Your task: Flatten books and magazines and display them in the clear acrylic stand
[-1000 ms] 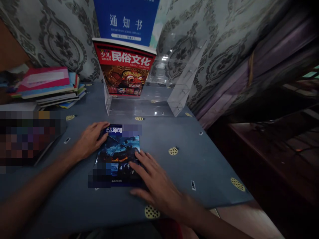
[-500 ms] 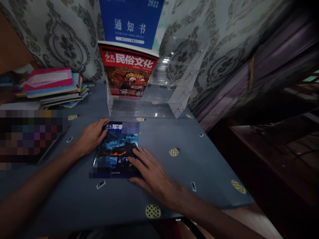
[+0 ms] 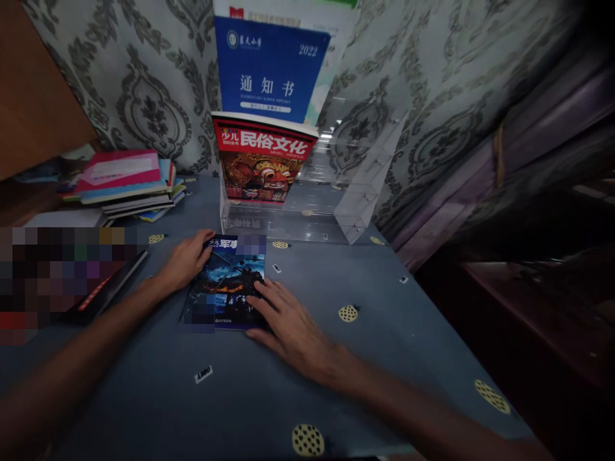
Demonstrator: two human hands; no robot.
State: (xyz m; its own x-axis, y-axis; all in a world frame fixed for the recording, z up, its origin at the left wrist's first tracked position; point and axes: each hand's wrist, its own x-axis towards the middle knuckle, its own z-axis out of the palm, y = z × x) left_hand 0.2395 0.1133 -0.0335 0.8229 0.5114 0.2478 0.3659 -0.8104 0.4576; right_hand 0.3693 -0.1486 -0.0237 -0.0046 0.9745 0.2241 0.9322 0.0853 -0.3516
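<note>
A dark blue book (image 3: 225, 278) with a military picture on its cover lies face up before me, low over or on the table. My left hand (image 3: 188, 261) grips its upper left edge, thumb and fingertips close together there. At the book's lower right side is my right hand (image 3: 291, 326), with fingertips on the cover and the thumb by the bottom corner. Beyond the book stands a clear acrylic rack (image 3: 358, 214). A red book (image 3: 262, 160) with a mask picture leans in the rack's left part, and a blue booklet (image 3: 273, 70) stands behind it.
A stack of books (image 3: 127, 182) sits at the back left of the table (image 3: 394, 358). Closer on the left lies another book (image 3: 108, 288), partly blurred out. Patterned curtains (image 3: 158, 109) hang behind the rack. The table's right edge drops off into darkness.
The view has tilted up a little, showing more of the blue booklet. Both hands have shifted the dark blue book slightly away from me, toward the rack.
</note>
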